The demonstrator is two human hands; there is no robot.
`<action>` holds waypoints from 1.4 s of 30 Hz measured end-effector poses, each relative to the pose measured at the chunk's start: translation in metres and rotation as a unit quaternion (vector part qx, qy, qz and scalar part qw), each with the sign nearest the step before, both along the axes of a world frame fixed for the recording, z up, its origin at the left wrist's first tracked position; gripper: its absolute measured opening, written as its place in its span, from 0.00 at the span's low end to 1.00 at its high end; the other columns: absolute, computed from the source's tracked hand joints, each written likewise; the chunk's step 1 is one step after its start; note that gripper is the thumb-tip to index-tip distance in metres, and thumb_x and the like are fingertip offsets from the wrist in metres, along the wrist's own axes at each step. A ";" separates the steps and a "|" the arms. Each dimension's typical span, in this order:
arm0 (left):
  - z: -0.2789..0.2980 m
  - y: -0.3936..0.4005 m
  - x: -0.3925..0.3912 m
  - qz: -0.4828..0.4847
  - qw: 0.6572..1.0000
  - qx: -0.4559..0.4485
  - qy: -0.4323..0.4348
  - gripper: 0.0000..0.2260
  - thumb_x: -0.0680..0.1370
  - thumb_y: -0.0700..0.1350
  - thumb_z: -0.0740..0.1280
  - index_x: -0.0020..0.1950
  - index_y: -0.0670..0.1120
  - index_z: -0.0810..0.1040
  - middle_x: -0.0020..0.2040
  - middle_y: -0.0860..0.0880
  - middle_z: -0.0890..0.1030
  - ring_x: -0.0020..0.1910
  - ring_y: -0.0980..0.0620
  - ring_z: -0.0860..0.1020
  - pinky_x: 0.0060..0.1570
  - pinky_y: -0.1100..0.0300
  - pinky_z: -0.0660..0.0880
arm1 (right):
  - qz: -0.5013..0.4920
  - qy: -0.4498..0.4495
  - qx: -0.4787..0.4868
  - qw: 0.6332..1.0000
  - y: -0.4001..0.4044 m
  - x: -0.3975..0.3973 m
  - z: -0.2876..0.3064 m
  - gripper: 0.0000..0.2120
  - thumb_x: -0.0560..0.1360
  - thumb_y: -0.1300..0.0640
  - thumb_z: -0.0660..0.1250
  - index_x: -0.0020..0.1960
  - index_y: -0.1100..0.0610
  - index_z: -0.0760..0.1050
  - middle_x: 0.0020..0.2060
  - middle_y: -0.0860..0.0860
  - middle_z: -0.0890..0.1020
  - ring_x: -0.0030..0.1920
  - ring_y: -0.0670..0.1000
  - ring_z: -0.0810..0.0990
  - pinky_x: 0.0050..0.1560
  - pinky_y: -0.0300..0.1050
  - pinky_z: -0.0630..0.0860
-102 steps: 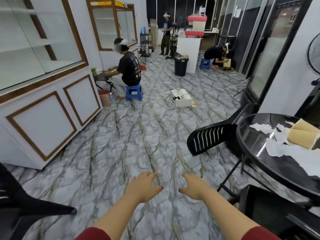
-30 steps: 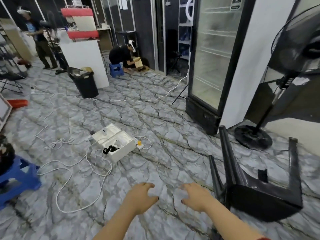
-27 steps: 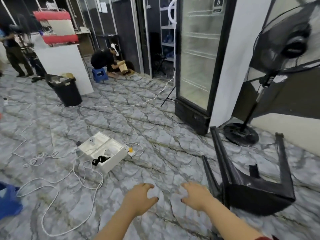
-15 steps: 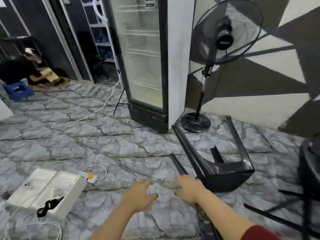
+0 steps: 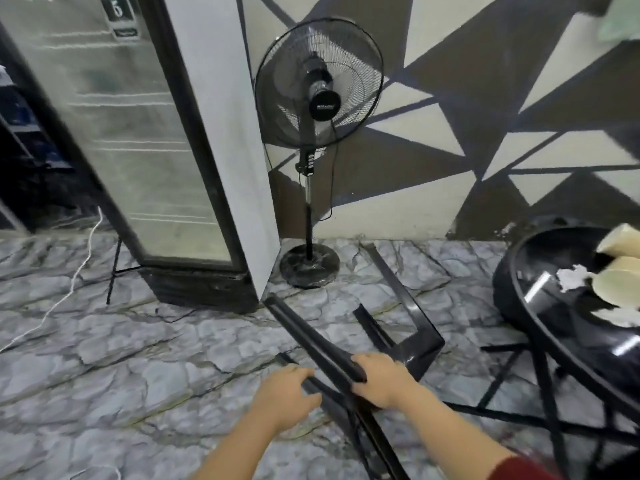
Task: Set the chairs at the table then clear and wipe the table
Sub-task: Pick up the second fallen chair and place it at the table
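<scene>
Both hands, left hand (image 5: 282,396) and right hand (image 5: 377,384), grip the overturned chair (image 5: 412,344); fan (image 5: 318,88) and fridge (image 5: 166,147) stand beyond, worktop (image 5: 540,327) right.

Readable text is scarce. Glass-door fridge (image 5: 131,140) has a dark sticker (image 5: 119,15) near the top w/ a white digit, looks like "5" or "6"; small print under it too blurred. Fan (image 5: 318,88) hub has a white brand word, illegible.
</scene>
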State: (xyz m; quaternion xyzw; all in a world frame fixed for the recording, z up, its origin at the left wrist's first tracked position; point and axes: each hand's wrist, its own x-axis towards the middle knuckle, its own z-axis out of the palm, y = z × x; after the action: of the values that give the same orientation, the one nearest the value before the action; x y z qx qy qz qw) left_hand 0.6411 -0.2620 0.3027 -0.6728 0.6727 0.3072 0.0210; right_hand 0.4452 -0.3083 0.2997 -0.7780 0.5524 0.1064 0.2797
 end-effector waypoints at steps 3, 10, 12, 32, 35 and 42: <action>-0.004 -0.031 -0.019 -0.065 0.998 0.006 0.014 0.24 0.73 0.59 0.62 0.67 0.54 0.69 0.67 0.52 0.71 0.64 0.51 0.69 0.63 0.54 0.69 | -0.073 -0.003 -0.006 0.997 -0.004 -0.023 -0.002 0.28 0.75 0.46 0.61 0.72 0.49 0.59 0.69 0.53 0.67 0.69 0.57 0.64 0.68 0.57 0.63; -0.018 -0.087 -0.071 -0.243 0.970 0.018 0.020 0.24 0.75 0.58 0.61 0.70 0.54 0.66 0.69 0.53 0.68 0.67 0.52 0.67 0.63 0.56 0.67 | -0.239 0.045 0.017 0.970 0.018 -0.071 -0.012 0.26 0.77 0.48 0.58 0.72 0.54 0.59 0.69 0.56 0.66 0.70 0.58 0.62 0.68 0.57 0.60; -0.022 -0.094 -0.085 -0.301 0.953 0.009 0.044 0.23 0.76 0.58 0.61 0.70 0.54 0.66 0.70 0.54 0.68 0.67 0.53 0.66 0.64 0.57 0.66 | -0.296 0.056 0.042 0.953 0.030 -0.079 -0.018 0.25 0.78 0.46 0.57 0.71 0.54 0.59 0.69 0.56 0.66 0.70 0.59 0.61 0.68 0.58 0.60; -0.180 -0.099 -0.169 -0.578 0.807 0.113 0.031 0.25 0.78 0.53 0.61 0.73 0.59 0.57 0.73 0.53 0.64 0.70 0.52 0.62 0.66 0.58 0.64 | -0.642 -0.042 0.134 0.754 0.188 -0.085 -0.176 0.27 0.77 0.47 0.59 0.73 0.51 0.58 0.70 0.53 0.66 0.69 0.55 0.65 0.67 0.49 0.66; -0.235 -0.081 -0.187 -0.598 0.791 0.124 0.028 0.24 0.78 0.53 0.61 0.73 0.59 0.57 0.72 0.52 0.65 0.70 0.51 0.63 0.65 0.59 0.63 | -0.671 -0.059 0.124 0.729 0.204 -0.097 -0.228 0.26 0.77 0.48 0.59 0.73 0.51 0.58 0.71 0.52 0.66 0.69 0.54 0.65 0.66 0.47 0.66; -0.341 -0.035 -0.227 -0.636 0.759 0.125 0.054 0.23 0.78 0.56 0.60 0.72 0.59 0.60 0.73 0.51 0.65 0.71 0.50 0.61 0.70 0.55 0.59 | -0.704 -0.070 0.065 0.704 0.234 -0.112 -0.330 0.25 0.78 0.49 0.59 0.73 0.48 0.58 0.72 0.50 0.63 0.70 0.53 0.63 0.67 0.46 0.64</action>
State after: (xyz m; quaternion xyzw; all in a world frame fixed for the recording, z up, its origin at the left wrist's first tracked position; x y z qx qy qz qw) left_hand 0.4139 -0.2969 -0.0383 -0.0636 0.9016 0.3405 0.2592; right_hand 0.3333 -0.0744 -0.0299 -0.1477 0.9101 -0.1408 0.3607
